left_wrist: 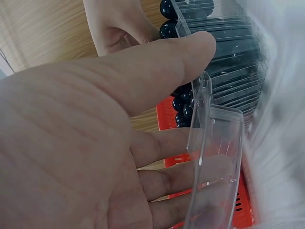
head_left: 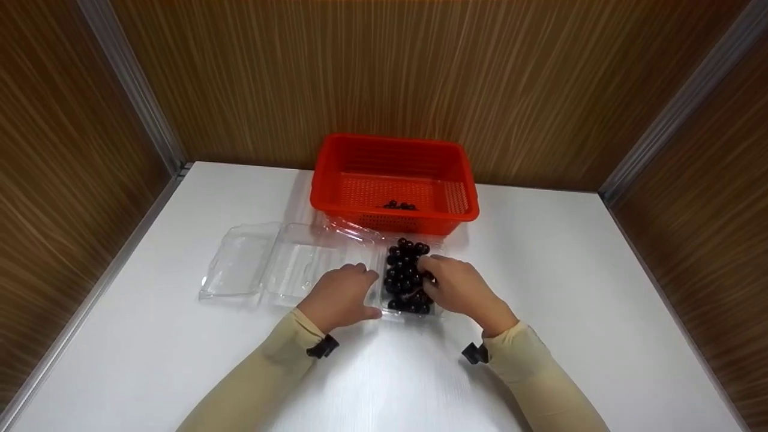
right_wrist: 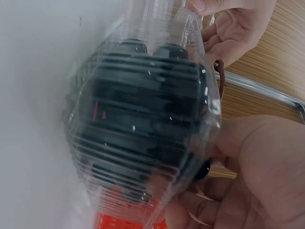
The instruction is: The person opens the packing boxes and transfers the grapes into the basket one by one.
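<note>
Dark grapes (head_left: 401, 270) lie heaped in the right-hand tray of a clear plastic clamshell box (head_left: 318, 252), its lid panels spread out to the left. My right hand (head_left: 462, 288) is at the right side of the heap, its curled fingers gripping grapes at the tray's edge. A brown stem (right_wrist: 221, 78) pokes over the rim in the right wrist view. With fingers spread, my left hand (head_left: 342, 294) rests on the box just left of the grapes. In the left wrist view its thumb (left_wrist: 190, 55) lies against the rim and its fingers are partly behind clear plastic.
Behind the box stands a red plastic basket (head_left: 354, 211) with more dark grapes (head_left: 399, 205) at its bottom. Wood-grain panels (head_left: 384, 72) wall in the white table (head_left: 552, 252) at the back and both sides.
</note>
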Tool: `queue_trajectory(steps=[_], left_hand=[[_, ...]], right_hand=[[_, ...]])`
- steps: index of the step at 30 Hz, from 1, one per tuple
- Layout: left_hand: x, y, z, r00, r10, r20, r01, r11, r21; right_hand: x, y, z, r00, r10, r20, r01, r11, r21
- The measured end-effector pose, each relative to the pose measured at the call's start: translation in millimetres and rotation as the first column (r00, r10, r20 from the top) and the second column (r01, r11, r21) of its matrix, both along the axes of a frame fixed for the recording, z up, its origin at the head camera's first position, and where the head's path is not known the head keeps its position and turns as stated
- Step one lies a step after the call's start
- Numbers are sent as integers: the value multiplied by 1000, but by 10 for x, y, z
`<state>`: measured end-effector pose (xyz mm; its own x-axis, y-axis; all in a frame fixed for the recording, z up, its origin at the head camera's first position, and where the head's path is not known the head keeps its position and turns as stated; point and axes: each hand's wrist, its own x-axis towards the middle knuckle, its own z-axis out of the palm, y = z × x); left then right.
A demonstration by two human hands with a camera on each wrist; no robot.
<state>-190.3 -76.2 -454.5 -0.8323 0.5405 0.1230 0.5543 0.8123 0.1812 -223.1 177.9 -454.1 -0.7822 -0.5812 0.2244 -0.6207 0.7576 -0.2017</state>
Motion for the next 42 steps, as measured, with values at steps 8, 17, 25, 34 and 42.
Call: queue_trajectory(steps=[8,17,25,34,42], left_hand=[[8,46,5,999,28,44,-29,999,15],[49,56,-34,999,33,36,-35,999,35],[54,50,-24,997,43,57,-46,998,44],[49,38,15,996,53,69,-55,998,32],[48,45,16,997,48,56,-50,998,32]], right_hand=[[-4,7,-19,999,-43,20,43,999,5],[1,-13,-32,995,-86,56,86,996,-5],[-24,-34,-59,992,-122,44,124,991,-52],[-57,-43,-58,995,-97,19,99,991,-91],[-82,-5,-64,996,-84,16,85,991,-103]])
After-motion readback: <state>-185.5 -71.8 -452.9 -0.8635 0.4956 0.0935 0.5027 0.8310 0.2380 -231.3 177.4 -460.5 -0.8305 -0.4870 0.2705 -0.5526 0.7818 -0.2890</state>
